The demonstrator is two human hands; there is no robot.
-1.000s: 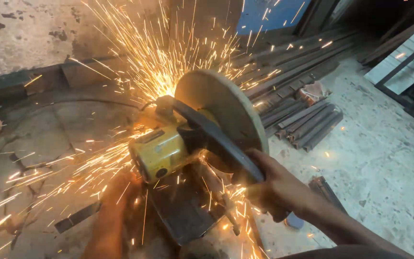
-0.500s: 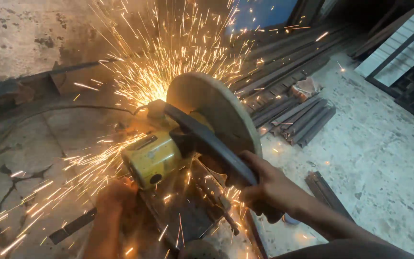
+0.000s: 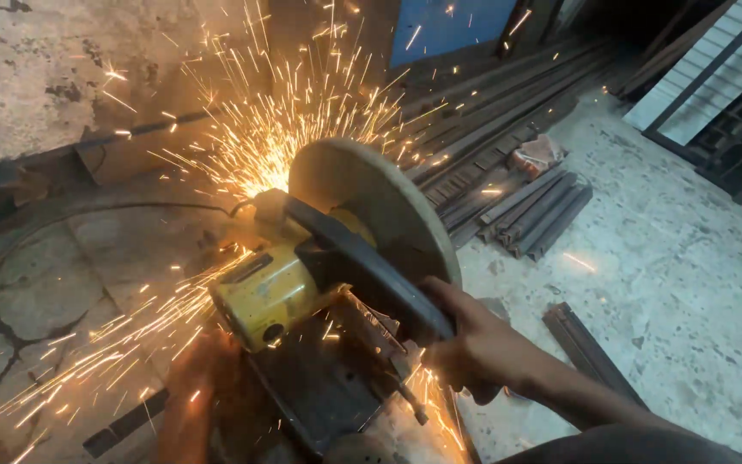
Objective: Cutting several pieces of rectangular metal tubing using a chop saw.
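The right hand [image 3: 474, 348] was clenched around the dark handle [image 3: 371, 271] of a chop saw [image 3: 319, 275], its fingers [image 3: 448, 296] wrapped over the grip's lower end. The saw stood on the concrete floor [image 3: 689, 258] with its yellow motor housing [image 3: 264, 296] facing left and the round grey blade guard [image 3: 371, 202] tilted above it. Sparks [image 3: 276, 129] fanned up and leftward from behind the guard, and more streamed low across the cracked floor toward the left edge. The left hand [image 3: 195, 387] lay low beside the saw's dark base [image 3: 319, 391], just below the motor housing; blur and glare hid whether its fingers gripped anything, so that could not be told. A bundle of steel bars [image 3: 534, 210] lay on the floor beyond the saw, and a short bar [image 3: 586, 348] lay near the right forearm.
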